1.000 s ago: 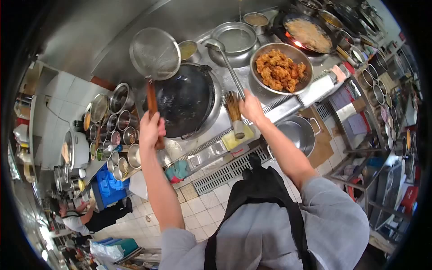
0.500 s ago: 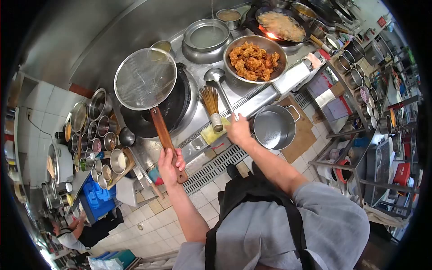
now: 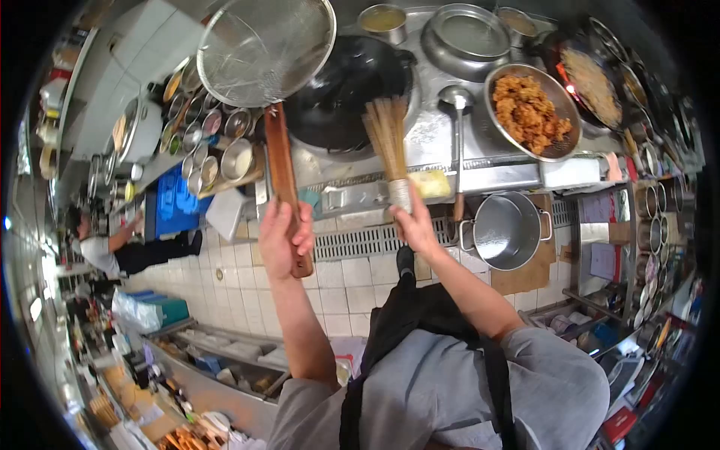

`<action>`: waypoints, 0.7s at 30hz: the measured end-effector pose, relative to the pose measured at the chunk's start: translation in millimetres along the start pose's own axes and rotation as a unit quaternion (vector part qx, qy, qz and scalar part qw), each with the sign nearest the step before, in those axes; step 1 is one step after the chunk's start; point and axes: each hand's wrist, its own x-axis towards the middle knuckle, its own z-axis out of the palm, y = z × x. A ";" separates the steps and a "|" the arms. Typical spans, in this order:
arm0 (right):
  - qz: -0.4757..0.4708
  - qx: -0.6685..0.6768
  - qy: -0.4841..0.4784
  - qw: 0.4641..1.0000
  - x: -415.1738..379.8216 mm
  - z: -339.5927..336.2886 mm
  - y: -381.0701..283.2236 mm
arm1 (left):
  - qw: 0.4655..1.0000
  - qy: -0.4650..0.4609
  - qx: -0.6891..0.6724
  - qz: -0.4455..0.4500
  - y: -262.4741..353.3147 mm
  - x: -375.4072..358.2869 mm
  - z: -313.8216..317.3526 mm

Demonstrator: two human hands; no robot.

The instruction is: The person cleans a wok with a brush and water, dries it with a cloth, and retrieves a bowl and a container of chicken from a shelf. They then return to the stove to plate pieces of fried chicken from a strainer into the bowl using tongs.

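My left hand (image 3: 285,234) is wrapped round the wooden handle of a wide mesh strainer (image 3: 266,49), raised over the stove's left side. Between strainer and counter, a dark wok (image 3: 345,94) is partly hidden. My right hand (image 3: 414,223) grips the bound end of a bamboo brush (image 3: 388,142), its bristles pointing up toward the wok. Beside the brush lie a yellow cloth (image 3: 430,184) and a steel ladle (image 3: 457,120). Fried pieces (image 3: 525,112) fill a steel bowl (image 3: 573,133) on the right.
A large pot (image 3: 508,231) stands on cardboard below the stove edge. Farther right, a pan with frothy food (image 3: 592,86) sits over flame. Small containers (image 3: 237,159) crowd the left side. Another person (image 3: 105,251) stands far left beside a blue crate (image 3: 177,201).
My right hand has let go of the ladle and taken hold of the brush, now lifted. The ladle rests on the stove. The view has turned, and the strainer appears higher in it.
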 end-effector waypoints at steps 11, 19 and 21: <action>0.140 -0.043 -0.077 0.986 148.7 337.4 115.2 | 0.984 0.145 0.070 0.070 76.9 -59.5 -78.5; -0.066 -0.311 -0.254 0.913 106.5 290.9 61.5 | 0.983 0.174 0.037 0.037 65.3 -47.0 -87.9; -0.162 -0.228 -0.112 0.954 65.7 203.8 62.7 | 0.986 0.165 0.019 0.022 48.7 -43.9 -105.8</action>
